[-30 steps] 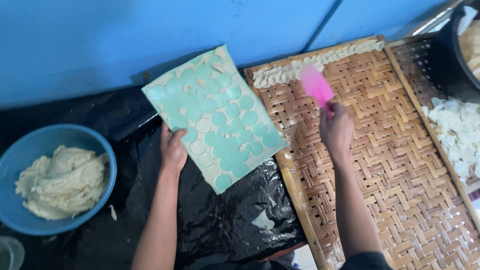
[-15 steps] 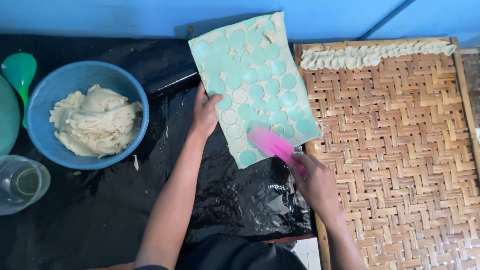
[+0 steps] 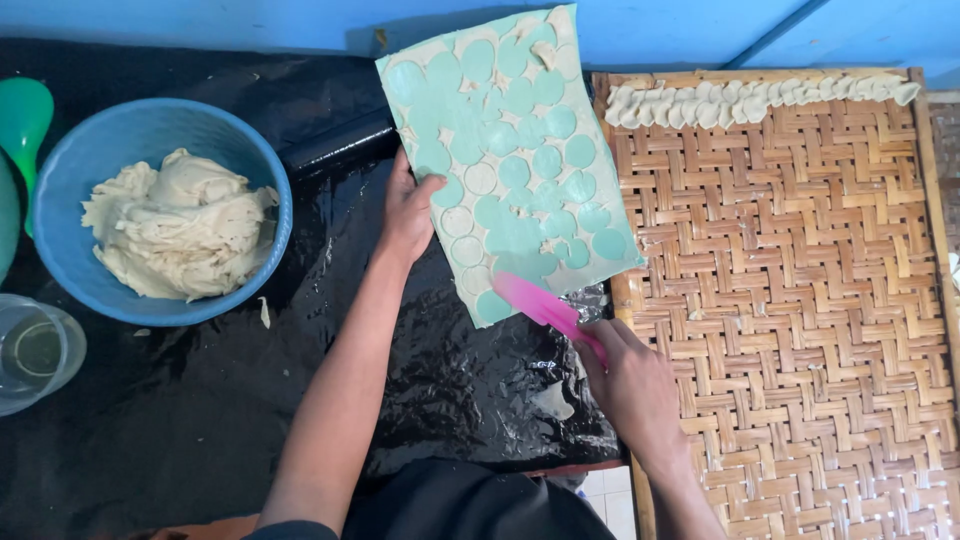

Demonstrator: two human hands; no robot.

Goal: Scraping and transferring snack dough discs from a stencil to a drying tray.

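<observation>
A teal board [image 3: 510,150] covered in thin dough with several round holes cut from it stands tilted on black plastic sheeting. My left hand [image 3: 408,212] grips its left edge. My right hand [image 3: 635,385] holds a pink scraper [image 3: 540,305], whose blade tip lies against the board's lower edge. A few round dough discs [image 3: 468,232] still sit on the board near my left thumb.
A woven bamboo tray [image 3: 800,320] lies to the right, with a row of dough discs [image 3: 750,100] along its far edge. A blue bowl of dough [image 3: 160,220] stands at left, a clear cup [image 3: 35,350] and green object [image 3: 22,115] beside it. A blue wall runs behind.
My right hand brought the pink scraper from over the bamboo tray down to the board's lower edge. The view shifted left, bringing the blue bowl nearer centre. My left hand kept its hold.
</observation>
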